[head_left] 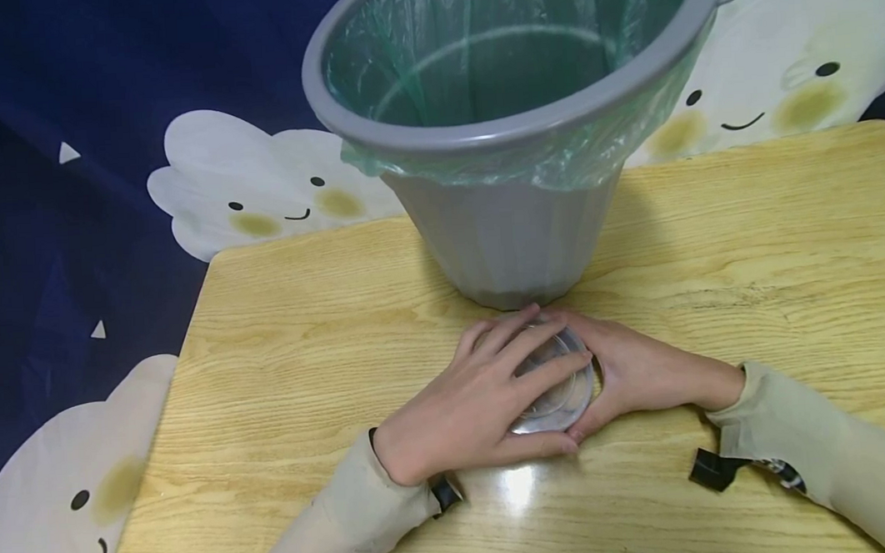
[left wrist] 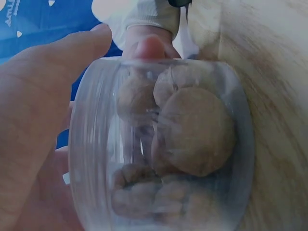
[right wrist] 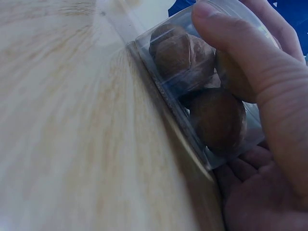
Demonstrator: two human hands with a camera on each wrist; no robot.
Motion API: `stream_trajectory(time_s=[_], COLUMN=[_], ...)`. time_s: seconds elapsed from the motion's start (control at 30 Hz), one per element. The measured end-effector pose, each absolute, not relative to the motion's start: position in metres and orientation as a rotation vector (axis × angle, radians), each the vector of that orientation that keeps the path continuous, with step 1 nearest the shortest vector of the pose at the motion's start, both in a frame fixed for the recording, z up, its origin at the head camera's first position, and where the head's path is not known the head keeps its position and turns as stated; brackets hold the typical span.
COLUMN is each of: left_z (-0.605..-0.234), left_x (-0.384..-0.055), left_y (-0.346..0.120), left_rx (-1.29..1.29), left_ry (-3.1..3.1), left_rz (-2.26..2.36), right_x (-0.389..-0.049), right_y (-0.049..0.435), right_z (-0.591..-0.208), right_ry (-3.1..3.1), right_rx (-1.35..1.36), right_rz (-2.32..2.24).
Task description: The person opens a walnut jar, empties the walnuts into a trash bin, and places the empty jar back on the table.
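A clear round plastic jar (left wrist: 183, 187) with brown rounded pieces (right wrist: 219, 118) inside stands on the wooden table. Its see-through lid (head_left: 557, 400) faces up in the head view. My right hand (head_left: 635, 367) holds the jar from the right, thumb at the near side and fingers round the far side. Over the top lies my left hand (head_left: 486, 399), fingers fairly straight and spread across the lid, thumb along the near rim. The left wrist view shows a gap between the left palm and the lid. Part of the lid is hidden under the left fingers.
A grey bin (head_left: 515, 231) lined with a green plastic bag (head_left: 594, 160) stands right behind the jar. The wooden table (head_left: 288, 343) extends to both sides. Beyond its edge hangs a dark blue cloth (head_left: 86, 61) with white clouds.
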State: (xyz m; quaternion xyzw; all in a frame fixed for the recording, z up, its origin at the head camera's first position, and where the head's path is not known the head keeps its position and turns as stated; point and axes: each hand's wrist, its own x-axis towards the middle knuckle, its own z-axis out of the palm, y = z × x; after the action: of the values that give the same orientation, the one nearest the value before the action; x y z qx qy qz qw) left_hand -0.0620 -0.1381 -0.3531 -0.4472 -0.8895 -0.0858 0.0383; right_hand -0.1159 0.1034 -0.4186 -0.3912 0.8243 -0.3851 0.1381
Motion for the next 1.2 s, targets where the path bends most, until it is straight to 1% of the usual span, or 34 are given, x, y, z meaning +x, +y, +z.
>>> stream_trajectory(time_s=[0.47,1.2], left_z=[-0.3556,-0.3585], left_x=[-0.0655,-0.0632], left_y=[-0.1407,-0.1366], left_rx=[-1.343,-1.292], left_ry=[-2.801,-2.743], left_rz=[-0.366,-0.278], right_x=[-0.116,-0.1172], right_y=[0.1021,0.1034], right_z=[-0.416,-0.4174], right_ry=[2.388,2.392], right_rx=[-1.127,-1.137], right_rz=[-1.104,-1.106])
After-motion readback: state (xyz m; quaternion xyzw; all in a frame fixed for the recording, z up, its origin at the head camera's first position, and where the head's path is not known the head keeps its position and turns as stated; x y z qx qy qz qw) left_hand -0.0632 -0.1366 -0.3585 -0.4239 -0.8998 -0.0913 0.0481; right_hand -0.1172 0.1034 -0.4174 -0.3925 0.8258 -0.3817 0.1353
